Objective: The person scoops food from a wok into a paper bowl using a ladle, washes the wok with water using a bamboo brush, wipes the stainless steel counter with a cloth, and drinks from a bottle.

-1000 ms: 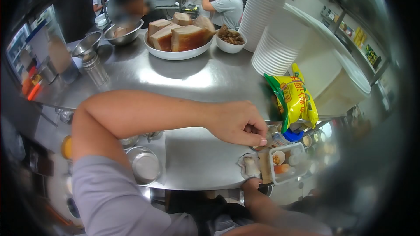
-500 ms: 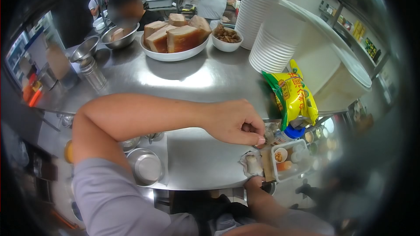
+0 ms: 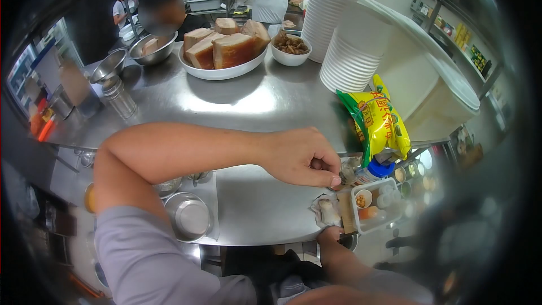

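My left hand [image 3: 305,158] reaches across from the left above the steel counter. Its fingers are curled in, with the thumb pressed towards them; anything in the grip is hidden. Just beyond the thumb are a small clear container [image 3: 349,168] and a blue-capped jar [image 3: 379,170]. Low at the counter's front edge is my right hand [image 3: 329,235], its fingers mostly out of sight. A crumpled whitish cloth [image 3: 327,211] lies right above it. Beside the cloth stand a brown strip [image 3: 348,213] and a clear plastic tub [image 3: 372,227] with small items inside.
A white plate [image 3: 223,74] of large pork belly blocks [image 3: 232,52] sits on the raised steel shelf. Near it are a bowl of brown pieces [image 3: 291,46], stacked white tubs [image 3: 351,65], a yellow packet [image 3: 384,121] and metal bowls. A round metal pan [image 3: 191,217] is lower left. Other people stand behind.
Both hands stay almost still. The view shifts very slightly, and the person in the light shirt at the back has moved a little left.
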### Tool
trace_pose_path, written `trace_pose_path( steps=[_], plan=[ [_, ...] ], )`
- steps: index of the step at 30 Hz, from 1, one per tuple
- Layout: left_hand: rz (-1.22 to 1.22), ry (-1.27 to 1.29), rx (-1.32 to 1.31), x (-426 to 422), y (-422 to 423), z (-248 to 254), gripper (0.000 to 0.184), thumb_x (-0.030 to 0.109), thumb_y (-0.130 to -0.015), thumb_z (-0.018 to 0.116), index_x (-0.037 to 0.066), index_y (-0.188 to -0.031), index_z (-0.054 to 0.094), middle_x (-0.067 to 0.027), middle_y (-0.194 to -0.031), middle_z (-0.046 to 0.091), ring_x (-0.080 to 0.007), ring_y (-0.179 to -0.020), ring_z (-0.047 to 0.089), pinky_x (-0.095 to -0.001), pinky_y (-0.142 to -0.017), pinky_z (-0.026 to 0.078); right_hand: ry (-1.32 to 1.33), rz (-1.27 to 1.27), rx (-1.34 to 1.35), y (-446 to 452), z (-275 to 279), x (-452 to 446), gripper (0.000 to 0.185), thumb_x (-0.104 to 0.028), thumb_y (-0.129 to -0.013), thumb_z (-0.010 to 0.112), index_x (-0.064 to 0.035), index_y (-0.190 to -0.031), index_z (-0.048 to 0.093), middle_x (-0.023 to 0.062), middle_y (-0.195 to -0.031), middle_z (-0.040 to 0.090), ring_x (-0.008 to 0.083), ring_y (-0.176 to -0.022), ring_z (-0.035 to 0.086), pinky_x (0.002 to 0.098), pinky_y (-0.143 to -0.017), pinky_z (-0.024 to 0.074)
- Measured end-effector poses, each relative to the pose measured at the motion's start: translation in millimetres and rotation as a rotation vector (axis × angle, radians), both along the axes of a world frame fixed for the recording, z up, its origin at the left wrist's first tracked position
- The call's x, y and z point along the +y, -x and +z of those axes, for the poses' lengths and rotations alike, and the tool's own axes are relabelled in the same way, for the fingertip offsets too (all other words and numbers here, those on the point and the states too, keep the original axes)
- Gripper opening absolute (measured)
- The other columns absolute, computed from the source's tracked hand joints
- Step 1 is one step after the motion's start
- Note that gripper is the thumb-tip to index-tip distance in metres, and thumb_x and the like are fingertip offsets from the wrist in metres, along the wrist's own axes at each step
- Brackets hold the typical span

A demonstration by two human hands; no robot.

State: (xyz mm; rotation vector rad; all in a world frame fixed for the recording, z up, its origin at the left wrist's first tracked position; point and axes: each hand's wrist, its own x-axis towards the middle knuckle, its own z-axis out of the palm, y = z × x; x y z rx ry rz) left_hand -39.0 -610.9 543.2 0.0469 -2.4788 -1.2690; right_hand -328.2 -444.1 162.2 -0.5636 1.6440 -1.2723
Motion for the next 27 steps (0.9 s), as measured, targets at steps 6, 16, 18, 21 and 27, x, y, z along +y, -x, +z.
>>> trace_pose_path(
  steps=[6,16,18,21,27],
  plan=[
    [-0.003,-0.007,0.006,0,0,0,0.022,0.024,-0.095,0.067,0.003,-0.093,0.075,-0.0065,-0.067,0.067,-0.0115,-0.057,0.057,-0.0286,-0.056,0.046,-0.048,-0.003,0.057,2,-6,3,0.036,-0.028,-0.094,0.047,-0.0049,-0.119,0.058,0.0080,-0.113,0.060,0.0199,-0.101,0.060,0.0324,-0.086,0.0494],
    [-0.006,0.010,0.016,-1,0,-1,0.022,0.024,-0.095,0.067,0.003,-0.092,0.074,-0.0060,-0.065,0.066,-0.0115,-0.055,0.054,-0.0291,-0.054,0.044,-0.075,-0.010,0.091,8,-13,4,0.046,-0.035,-0.096,0.041,-0.0044,-0.126,0.057,0.0091,-0.122,0.058,0.0223,-0.109,0.059,0.0336,-0.095,0.0458],
    [-0.002,0.005,0.020,0,0,-2,0.022,0.024,-0.095,0.067,0.003,-0.092,0.074,-0.0063,-0.065,0.065,-0.0116,-0.054,0.054,-0.0290,-0.054,0.043,-0.080,-0.012,0.095,9,-15,5,0.048,-0.037,-0.096,0.039,-0.0043,-0.127,0.056,0.0093,-0.124,0.058,0.0228,-0.111,0.059,0.0338,-0.096,0.0450],
    [-0.006,0.006,0.038,0,1,-3,0.022,0.023,-0.095,0.068,0.003,-0.091,0.074,-0.0063,-0.064,0.065,-0.0116,-0.053,0.053,-0.0291,-0.053,0.043,-0.093,-0.013,0.105,9,-18,5,0.051,-0.039,-0.096,0.037,-0.0042,-0.129,0.056,0.0096,-0.126,0.058,0.0235,-0.113,0.058,0.0342,-0.099,0.0440],
    [-0.005,0.013,0.036,0,1,-3,0.021,0.023,-0.094,0.067,0.003,-0.091,0.074,-0.0061,-0.061,0.063,-0.0120,-0.052,0.051,-0.0298,-0.052,0.041,-0.115,-0.016,0.122,10,-22,7,0.057,-0.043,-0.097,0.034,-0.0039,-0.133,0.055,0.0102,-0.132,0.057,0.0249,-0.119,0.057,0.0349,-0.104,0.0418]
  ],
)
